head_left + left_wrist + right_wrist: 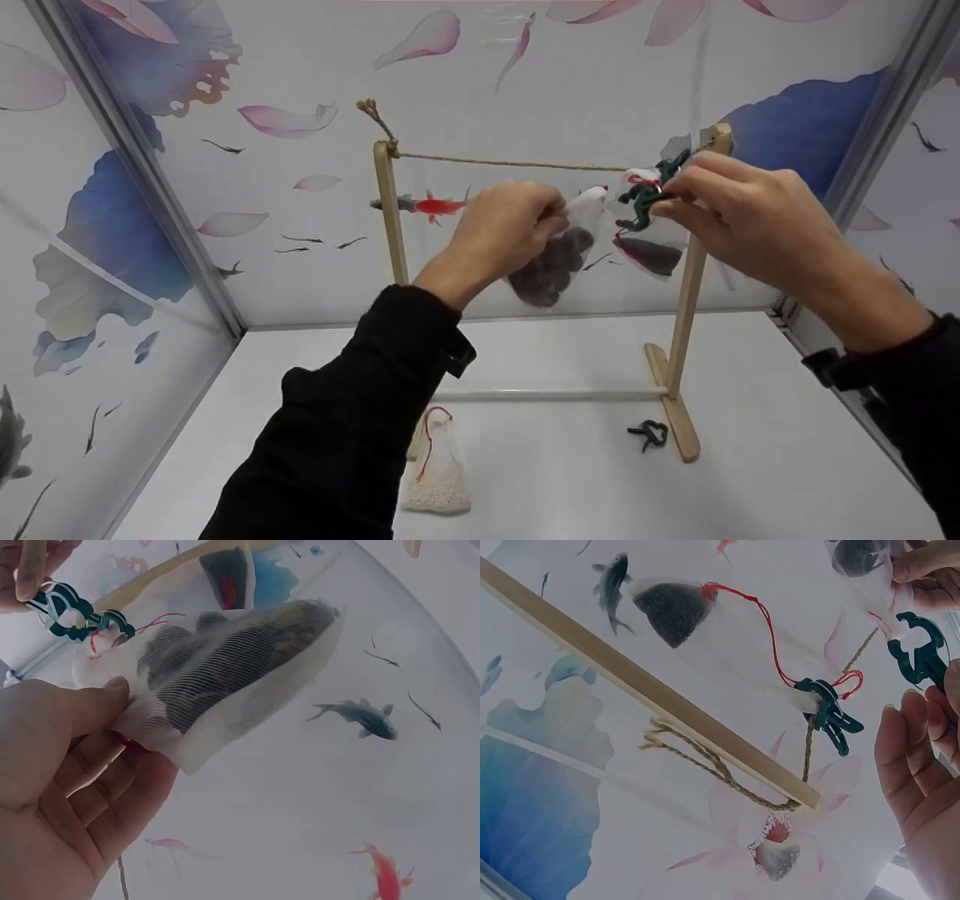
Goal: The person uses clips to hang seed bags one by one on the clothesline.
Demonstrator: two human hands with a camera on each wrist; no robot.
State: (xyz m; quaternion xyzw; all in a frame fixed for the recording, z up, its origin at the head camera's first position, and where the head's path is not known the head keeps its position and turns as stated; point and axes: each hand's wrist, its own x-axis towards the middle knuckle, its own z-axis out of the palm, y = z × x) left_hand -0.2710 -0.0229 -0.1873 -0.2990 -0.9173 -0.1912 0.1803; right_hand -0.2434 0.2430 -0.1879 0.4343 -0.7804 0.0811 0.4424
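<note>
My left hand pinches the gathered neck of a sheer drawstring bag holding dark round lumps. In the left wrist view the bag stretches away from thumb and fingers. The thumb and fingers of my right hand grip a dark green clip near that bag's neck. Its jaws stand apart in the right wrist view, close to the neck; whether they touch it I cannot tell. Behind, a second sheer bag with dark contents and a red cord hangs from the rope by another green clip.
A wooden stand carries the rope between two posts, with a white crossbar low down. On the white table lie a drawstring bag of pale grains and a dark clip. Printed panels enclose the back and sides.
</note>
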